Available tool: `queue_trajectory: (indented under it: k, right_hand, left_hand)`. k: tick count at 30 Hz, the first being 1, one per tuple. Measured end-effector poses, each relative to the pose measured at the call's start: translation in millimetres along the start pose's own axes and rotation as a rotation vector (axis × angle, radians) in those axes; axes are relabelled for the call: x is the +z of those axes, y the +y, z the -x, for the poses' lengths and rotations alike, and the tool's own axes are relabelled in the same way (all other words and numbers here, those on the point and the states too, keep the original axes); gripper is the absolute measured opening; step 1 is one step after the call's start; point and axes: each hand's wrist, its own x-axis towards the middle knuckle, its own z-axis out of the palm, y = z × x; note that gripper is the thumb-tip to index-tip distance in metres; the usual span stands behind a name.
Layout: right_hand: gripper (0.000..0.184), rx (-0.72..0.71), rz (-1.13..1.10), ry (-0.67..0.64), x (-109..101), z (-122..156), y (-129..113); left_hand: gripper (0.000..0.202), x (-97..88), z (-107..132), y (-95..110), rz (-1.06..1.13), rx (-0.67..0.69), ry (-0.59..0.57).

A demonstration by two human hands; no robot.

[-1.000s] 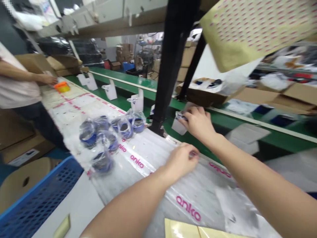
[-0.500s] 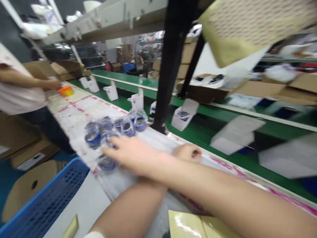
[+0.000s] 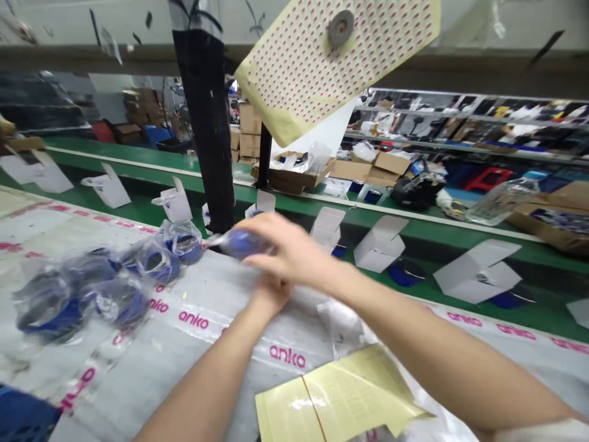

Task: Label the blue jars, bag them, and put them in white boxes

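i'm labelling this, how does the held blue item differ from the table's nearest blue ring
The blue item is in the right hand; the blue ring rests on the table. The blue item is blurred, no opening visible; the blue ring's opening shows. Both are blue, in clear plastic.

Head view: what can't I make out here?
Head view: left hand, partly hidden by the right hand; its grip is unclear.
Head view: blue item in the right hand, blurred and partly covered by that hand.
Head view: blue basket, cut off by the picture's corner.
Head view: marks on the hanging sheet, too small to read.
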Motion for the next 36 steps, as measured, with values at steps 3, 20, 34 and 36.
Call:
queue_trajectory:
  k: [3,20,34,36]
  right_hand:
    - [0.046,0.319,0.356,0.179,-47.1,29.1,50.5]
    - [0.048,0.43,0.704,0.03,12.0,74.9,105.0]
    - [0.037,0.678,0.729,-0.026,-57.1,67.1,114.9]
    - [0.03,0.715,0.721,-0.154,-54.5,63.9,125.1]
  left_hand:
    - [0.018,0.9,2.2,1.0,-0.046,0.101,-0.037]
    - [0.026,-2.4,-2.5,-6.6,-0.085,0.216,-0.043]
    - [0.027,-3.2,-2.1,-5.3,-0.069,0.215,-0.042]
    - [0.026,-3.4,-1.9,-4.2,-0.071,0.221,-0.039]
